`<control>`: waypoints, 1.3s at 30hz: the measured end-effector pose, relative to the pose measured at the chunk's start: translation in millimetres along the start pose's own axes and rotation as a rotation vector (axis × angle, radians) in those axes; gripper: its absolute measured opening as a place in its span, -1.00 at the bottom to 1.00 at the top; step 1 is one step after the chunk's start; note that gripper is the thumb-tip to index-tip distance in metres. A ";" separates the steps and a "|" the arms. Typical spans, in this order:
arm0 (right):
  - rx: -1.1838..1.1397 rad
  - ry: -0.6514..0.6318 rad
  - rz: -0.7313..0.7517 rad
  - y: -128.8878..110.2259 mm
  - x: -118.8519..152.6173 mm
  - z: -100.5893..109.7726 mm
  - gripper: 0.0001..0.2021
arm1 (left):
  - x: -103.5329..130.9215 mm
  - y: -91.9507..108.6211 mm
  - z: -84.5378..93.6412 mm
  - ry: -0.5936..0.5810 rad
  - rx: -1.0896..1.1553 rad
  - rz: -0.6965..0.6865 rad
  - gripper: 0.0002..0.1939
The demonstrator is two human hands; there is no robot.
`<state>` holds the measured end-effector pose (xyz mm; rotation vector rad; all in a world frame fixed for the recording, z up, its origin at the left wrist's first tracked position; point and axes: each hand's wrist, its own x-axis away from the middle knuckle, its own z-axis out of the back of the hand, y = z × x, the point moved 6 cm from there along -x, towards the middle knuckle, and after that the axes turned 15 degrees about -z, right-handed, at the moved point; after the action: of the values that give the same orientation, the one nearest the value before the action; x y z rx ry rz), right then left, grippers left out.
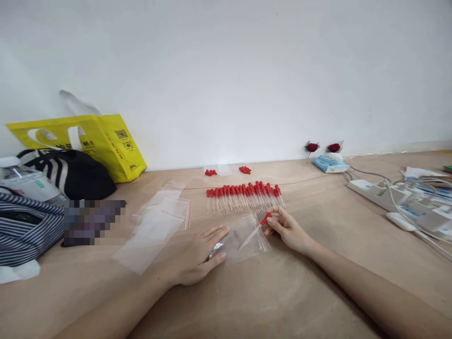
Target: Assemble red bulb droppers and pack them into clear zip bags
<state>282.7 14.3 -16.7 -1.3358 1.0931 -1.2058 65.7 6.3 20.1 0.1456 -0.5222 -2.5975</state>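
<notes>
The right hand (289, 230) is closed to a pinch, thumb and fingers on the red bulb of a dropper (265, 218). The left hand (203, 256) lies palm down, thumb and fingers parted, pressing on a clear zip bag (240, 245) near the desk's front edge. The dropper's stem crosses the bag's red-lined mouth; whether it runs inside or on top, I cannot tell. If the left hand's pressure slackens, the bag could slide and the stem catch on the zip; pushing at a slant could bend the thin stem.

Just beyond the right fingertips, a row of red-topped droppers (243, 190) points its stems toward the front edge, so a careless sweep could scatter the nearest ones. Left of the bag, overlapping spare bags (158, 230) lie loose and could slip if the left forearm brushes them. By the back edge are two bags with red bulbs (211, 172) (245, 169). Toward the right edge sits a power strip (367, 190).
</notes>
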 end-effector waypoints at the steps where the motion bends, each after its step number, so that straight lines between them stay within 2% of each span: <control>1: 0.044 -0.014 0.002 -0.7 0.0 0.9 -0.67 | 0.8 0.2 1.5 -0.014 0.006 -0.008 -0.47; 8: 0.282 -0.076 -0.008 2.1 1.2 1.8 -0.71 | -1.1 7.0 4.4 -0.004 0.038 -0.059 -0.45; 14: 0.441 0.052 0.187 -10.1 2.2 -6.9 -0.81 | -5.2 9.8 2.2 0.044 0.030 -0.076 -0.47; 18: 0.632 0.094 0.287 -13.8 5.5 -15.0 -0.85 | -6.0 7.6 -0.9 0.009 0.022 -0.075 -0.44; 21: 0.714 0.093 0.305 -12.6 7.2 -15.2 -0.83 | -4.8 6.3 -2.1 0.009 0.035 -0.084 -0.47; 23: 0.687 0.104 0.270 -11.8 3.1 -6.7 -0.82 | -2.3 4.4 -0.2 0.058 0.050 -0.085 -0.52; 25: 0.640 0.194 0.215 -13.0 -7.0 11.4 -0.80 | 1.3 2.3 3.5 0.134 0.055 -0.091 -0.58; 27: 0.625 0.360 0.170 -18.1 -22.0 35.3 -0.78 | 4.6 1.5 6.5 0.188 0.047 -0.117 -0.64; 30: 0.738 0.572 0.146 -33.2 -51.1 61.9 -0.74 | 7.1 1.1 6.2 0.175 0.037 -0.143 -0.69; 31: 0.824 0.601 0.134 -38.3 -62.7 65.3 -0.74 | 7.4 0.6 5.4 0.158 0.041 -0.137 -0.69; 35: 0.910 0.614 0.134 -53.7 -103.5 65.7 -0.74 | 8.2 -1.6 2.7 0.101 0.073 -0.099 -0.66; 39: 0.923 0.584 0.112 -52.2 -128.8 59.8 -0.76 | 10.2 -3.8 2.4 0.090 0.080 -0.086 -0.64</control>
<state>329.8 153.0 21.3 -0.2137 0.7830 -1.7613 54.6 5.3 20.8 0.3161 -0.5994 -2.6395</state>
